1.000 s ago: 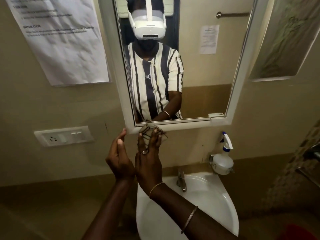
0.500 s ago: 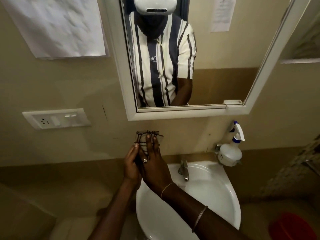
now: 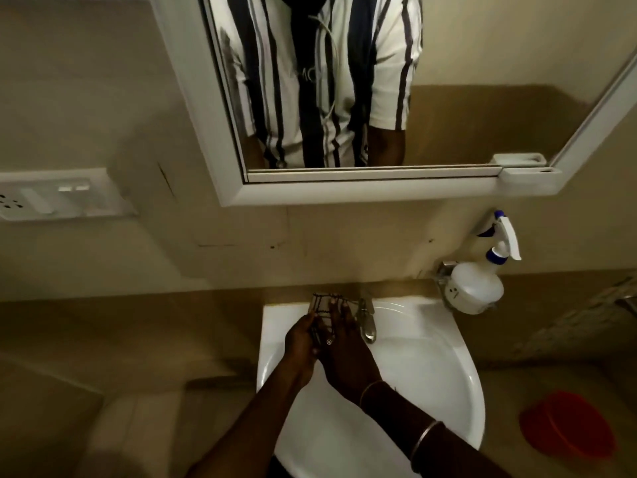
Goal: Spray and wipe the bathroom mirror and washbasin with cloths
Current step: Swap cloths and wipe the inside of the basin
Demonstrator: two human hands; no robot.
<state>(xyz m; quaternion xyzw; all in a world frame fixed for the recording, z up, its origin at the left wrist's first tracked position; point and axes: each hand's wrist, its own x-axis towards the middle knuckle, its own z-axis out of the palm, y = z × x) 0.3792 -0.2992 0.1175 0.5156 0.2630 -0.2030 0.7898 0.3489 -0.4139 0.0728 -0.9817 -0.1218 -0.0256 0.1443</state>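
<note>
Both hands meet over the back left part of the white washbasin (image 3: 431,367), pressed together around a small cloth (image 3: 322,303) with dark stitched edging. The left hand (image 3: 300,339) has its fingers curled against the cloth's left side; the right hand (image 3: 344,350) lies flat over it, fingers together and straight, a ring showing. Only the cloth's top edge pokes out past the fingertips, close to the basin's back rim and the wall; the rest is hidden between the palms. Just right of the fingers stands the chrome tap (image 3: 367,322), nearly touching. Farther right, well apart, a white spray bottle (image 3: 474,288) sits at the basin's back corner. Above the fingers, wall separates them from the mirror (image 3: 448,108) and its white frame. The bowl nearer the wrists lies open. A red bucket (image 3: 568,426) is blurred at lower right
</note>
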